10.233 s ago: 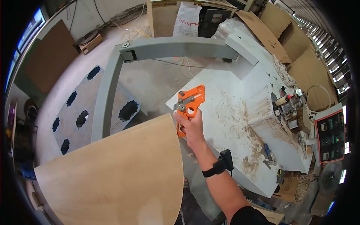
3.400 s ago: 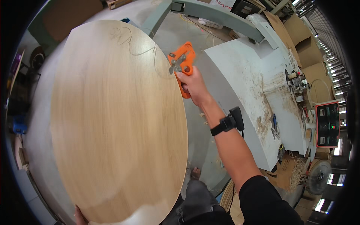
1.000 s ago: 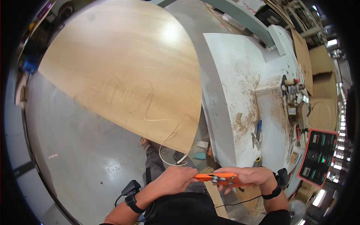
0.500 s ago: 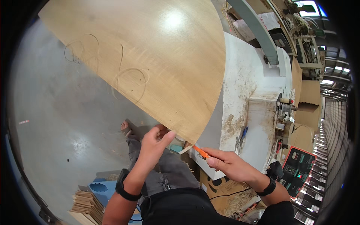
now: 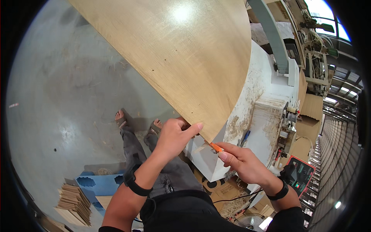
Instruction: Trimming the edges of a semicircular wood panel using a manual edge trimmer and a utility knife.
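A large wood-grain board (image 5: 185,65) with a curved right edge stretches away from me, its corner pointing at my body. My left hand (image 5: 172,138) is closed on the board's straight edge close to that corner, thumb on top and fingers hidden underneath. In my right hand (image 5: 247,165) is an orange utility knife (image 5: 216,147), pinched between thumb and fingers. Its front end meets the board's corner; the blade cannot be made out. A thin pale sliver shows below the corner, beside the knife.
A white machine (image 5: 266,112) with brown residue stands to the right under a grey frame bar (image 5: 274,38). A blue-handled tool (image 5: 246,136) lies on it. A red-edged control panel (image 5: 301,174) is farther right. Stacked thin boards (image 5: 74,203) and a blue piece (image 5: 96,187) lie lower left.
The thin curled strips have gone from the board's surface and left edge. The board's corner and both hands sit farther right in view. The knife stays at the corner.
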The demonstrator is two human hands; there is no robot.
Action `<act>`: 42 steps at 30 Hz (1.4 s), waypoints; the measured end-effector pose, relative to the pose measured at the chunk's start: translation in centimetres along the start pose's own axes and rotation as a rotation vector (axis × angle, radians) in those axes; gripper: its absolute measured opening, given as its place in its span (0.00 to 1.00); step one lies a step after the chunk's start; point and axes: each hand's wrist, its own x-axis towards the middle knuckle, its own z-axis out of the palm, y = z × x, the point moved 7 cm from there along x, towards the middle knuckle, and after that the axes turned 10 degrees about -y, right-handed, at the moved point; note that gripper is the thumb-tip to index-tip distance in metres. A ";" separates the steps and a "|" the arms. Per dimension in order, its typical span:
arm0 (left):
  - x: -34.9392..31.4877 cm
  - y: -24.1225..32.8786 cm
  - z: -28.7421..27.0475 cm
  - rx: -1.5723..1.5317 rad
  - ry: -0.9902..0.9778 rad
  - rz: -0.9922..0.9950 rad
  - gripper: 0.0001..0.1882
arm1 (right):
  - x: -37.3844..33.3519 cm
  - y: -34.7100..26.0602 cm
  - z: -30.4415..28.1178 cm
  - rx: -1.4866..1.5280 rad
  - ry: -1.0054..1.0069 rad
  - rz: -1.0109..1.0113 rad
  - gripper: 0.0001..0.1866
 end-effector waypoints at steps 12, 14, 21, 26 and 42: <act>-0.3 0.0 -0.1 0.018 -0.041 -0.070 0.14 | -0.3 -0.1 0.2 -0.197 0.116 -0.141 0.25; -0.5 -0.2 -0.2 -0.001 -0.025 -0.066 0.14 | 0.2 0.2 0.2 -0.189 0.115 -0.166 0.25; -1.5 -0.8 -0.4 0.004 0.004 -0.041 0.16 | 3.5 6.5 -1.8 -0.061 0.224 -0.071 0.25; -1.7 -3.4 1.4 0.141 -0.311 0.127 0.15 | 2.7 6.5 -1.7 0.119 0.152 -0.088 0.24; -2.4 -1.5 -0.6 -0.016 -0.206 0.203 0.08 | 0.6 3.6 3.4 0.126 -0.074 -0.290 0.25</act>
